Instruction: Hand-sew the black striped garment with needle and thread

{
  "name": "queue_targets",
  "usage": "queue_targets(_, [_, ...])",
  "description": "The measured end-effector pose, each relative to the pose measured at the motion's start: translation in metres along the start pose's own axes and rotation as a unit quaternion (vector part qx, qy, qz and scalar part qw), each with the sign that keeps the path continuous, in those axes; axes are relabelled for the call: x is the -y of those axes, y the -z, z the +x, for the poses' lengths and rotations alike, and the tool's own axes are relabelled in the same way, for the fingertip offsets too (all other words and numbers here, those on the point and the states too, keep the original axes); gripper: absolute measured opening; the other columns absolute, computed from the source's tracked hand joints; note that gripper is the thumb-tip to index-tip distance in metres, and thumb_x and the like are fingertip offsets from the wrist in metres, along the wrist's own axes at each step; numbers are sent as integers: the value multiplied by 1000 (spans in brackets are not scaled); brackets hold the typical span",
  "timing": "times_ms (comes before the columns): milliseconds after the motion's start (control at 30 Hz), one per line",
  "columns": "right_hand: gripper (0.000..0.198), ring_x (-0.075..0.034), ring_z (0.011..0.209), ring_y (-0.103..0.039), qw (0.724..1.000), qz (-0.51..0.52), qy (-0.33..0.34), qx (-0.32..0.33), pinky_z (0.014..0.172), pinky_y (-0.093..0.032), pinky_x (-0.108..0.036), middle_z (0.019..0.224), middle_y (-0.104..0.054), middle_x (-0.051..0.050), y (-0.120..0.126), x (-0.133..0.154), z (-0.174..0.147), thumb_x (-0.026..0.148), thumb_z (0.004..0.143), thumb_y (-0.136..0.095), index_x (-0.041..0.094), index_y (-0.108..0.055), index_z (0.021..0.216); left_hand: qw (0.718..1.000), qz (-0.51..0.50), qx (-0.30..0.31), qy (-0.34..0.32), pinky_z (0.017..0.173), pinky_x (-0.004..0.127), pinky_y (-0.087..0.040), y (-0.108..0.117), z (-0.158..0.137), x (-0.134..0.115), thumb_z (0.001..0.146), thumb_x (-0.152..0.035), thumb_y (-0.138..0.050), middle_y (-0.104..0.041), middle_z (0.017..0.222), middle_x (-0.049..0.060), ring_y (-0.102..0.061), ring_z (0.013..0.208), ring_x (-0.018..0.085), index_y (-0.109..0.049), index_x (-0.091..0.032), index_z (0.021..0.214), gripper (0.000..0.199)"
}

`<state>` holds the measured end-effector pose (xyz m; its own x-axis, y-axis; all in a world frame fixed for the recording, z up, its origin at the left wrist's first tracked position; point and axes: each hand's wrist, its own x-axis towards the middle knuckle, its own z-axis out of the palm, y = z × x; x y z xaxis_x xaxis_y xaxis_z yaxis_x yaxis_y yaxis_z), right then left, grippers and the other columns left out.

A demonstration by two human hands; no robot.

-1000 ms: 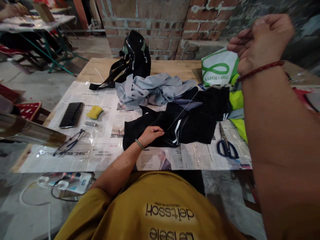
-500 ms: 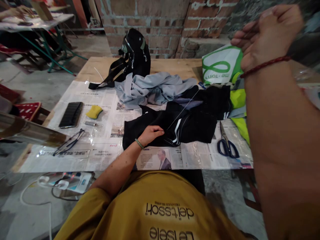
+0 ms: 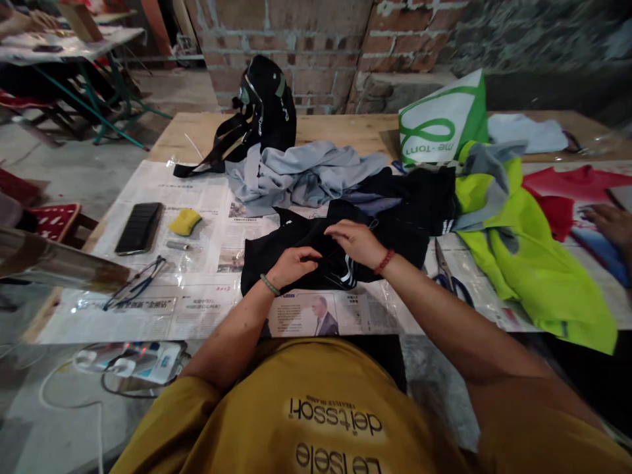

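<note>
A black garment (image 3: 276, 243) with white stripes lies rumpled on newspaper in front of me. My left hand (image 3: 295, 264), wearing a green bead bracelet, pinches a fold of it between thumb and forefinger. Just to the right, my right hand (image 3: 356, 242), with a red bracelet, hovers low over the same garment. Its fingertips are drawn together, and whatever they hold is too small to make out. A thin pale thread (image 3: 374, 224) shows faintly beside the right hand. Scissors (image 3: 451, 283) with dark blue handles lie right of the garment, partly behind my right forearm.
Grey cloth (image 3: 306, 174), a black bag (image 3: 269, 105) and a green-white bag (image 3: 439, 125) stand behind. At left are a black phone (image 3: 139, 227), a yellow sponge (image 3: 184, 222) and glasses (image 3: 138, 283). A neon vest (image 3: 553, 276) and another person's hand (image 3: 612, 224) are at right.
My right hand has come down from high at the upper right to the garment beside my left hand. The thread, stretched taut before, is slack now. My left hand has hardly moved.
</note>
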<state>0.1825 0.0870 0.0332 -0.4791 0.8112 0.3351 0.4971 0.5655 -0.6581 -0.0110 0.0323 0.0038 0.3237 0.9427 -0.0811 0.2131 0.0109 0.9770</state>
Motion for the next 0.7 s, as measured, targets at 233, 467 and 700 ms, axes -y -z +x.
queue_targets(233, [27,-15,82,-58,986,-117,80,87,74,-47,-27,89,-62,-6,-8,-8,-20,10,84,-46,21,-69,94,997,62,-28,-36,60,22,-40,5,2,4,69,-28,-61,-64,68,0,-53,61,10,-71,-14,79,20])
queue_targets(467, [26,-13,80,-59,983,-99,103,113,72,-48,-25,90,-61,-6,-8,-6,-22,12,84,-45,20,-68,92,998,34,-26,-43,60,21,-39,4,2,6,68,-29,-64,-64,68,0,-53,62,10,-71,-14,79,20])
queue_targets(700, [24,-12,79,-60,984,-54,110,132,73,-48,-24,89,-62,-5,-4,1,-22,12,83,-46,19,-68,91,999,12,-27,-43,62,22,-39,3,1,2,69,-29,-65,-63,66,0,-52,63,10,-70,-13,75,17])
